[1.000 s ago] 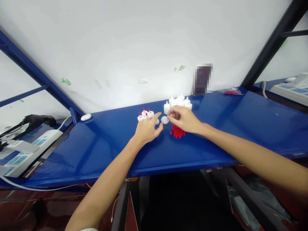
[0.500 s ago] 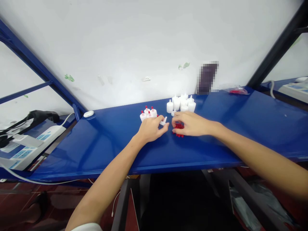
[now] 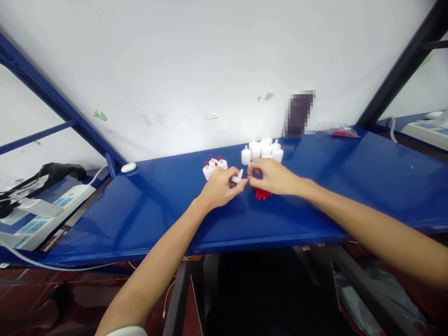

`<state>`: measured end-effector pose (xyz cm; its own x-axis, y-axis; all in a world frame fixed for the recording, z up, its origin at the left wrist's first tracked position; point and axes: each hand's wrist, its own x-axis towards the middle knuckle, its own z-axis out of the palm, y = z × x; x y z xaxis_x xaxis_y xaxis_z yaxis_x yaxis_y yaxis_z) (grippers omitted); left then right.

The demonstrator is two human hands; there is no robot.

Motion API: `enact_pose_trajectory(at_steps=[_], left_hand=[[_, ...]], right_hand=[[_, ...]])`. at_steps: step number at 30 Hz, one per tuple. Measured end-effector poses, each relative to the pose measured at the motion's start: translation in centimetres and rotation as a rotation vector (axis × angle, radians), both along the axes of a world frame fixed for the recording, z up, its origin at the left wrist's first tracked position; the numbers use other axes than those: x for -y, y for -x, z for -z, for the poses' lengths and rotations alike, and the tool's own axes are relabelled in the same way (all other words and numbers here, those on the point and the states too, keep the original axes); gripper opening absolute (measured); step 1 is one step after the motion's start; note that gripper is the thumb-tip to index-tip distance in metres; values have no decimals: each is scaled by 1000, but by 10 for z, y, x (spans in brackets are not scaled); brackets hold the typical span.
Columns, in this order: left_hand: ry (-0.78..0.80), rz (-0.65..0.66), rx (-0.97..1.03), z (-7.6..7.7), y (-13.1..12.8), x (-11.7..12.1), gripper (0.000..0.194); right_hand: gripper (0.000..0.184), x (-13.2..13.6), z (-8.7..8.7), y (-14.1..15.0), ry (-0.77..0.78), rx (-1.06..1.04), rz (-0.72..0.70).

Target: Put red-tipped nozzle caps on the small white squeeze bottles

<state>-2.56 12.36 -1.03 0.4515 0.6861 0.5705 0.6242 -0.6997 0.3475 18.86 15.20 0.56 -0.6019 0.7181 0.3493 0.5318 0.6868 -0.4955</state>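
My left hand (image 3: 220,188) is closed around a small white squeeze bottle (image 3: 238,178), whose pointed nozzle shows past the fingertips; the rest is hidden by the hand. Thumb and finger of my right hand (image 3: 275,176) are pinched close to that nozzle, and whatever is between them is too small to make out. Below the right hand lies a pile of small red caps (image 3: 262,194). Several white bottles with red tips (image 3: 207,172) stand behind my left hand. Beyond my right hand stands a group of white bottles with bare nozzles (image 3: 255,150).
The blue table (image 3: 168,205) runs along a white wall. A white oval case (image 3: 129,167) lies at the back left, near a power strip (image 3: 42,219). At the back right are a clear bag with red pieces (image 3: 343,132) and a pixelated dark object (image 3: 299,114).
My right hand has lifted from the pile of red caps and moved slightly left and up, to the bottle. My left hand still holds the bottle in nearly the same place.
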Motion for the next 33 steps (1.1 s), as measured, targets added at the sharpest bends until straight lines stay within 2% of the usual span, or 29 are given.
enact_pose_trajectory(at_steps=[4,9,12,20,33], left_hand=[[51,28,42,3,0,-2,21],[85,70,66,6,1,-2,21],[56,97,63,8,3,-3,21],[-137,147,-16,9,6,-6,29],[-135,125,1,11,6,-7,38]], right_hand=[[19,-2,-6,0,241,-298,19],[25,2,-5,3,318,-362,-61],[26,3,-2,3,292,-336,-75],[29,3,0,2,123,-219,-79],[32,3,0,-4,-62,-12,-37]])
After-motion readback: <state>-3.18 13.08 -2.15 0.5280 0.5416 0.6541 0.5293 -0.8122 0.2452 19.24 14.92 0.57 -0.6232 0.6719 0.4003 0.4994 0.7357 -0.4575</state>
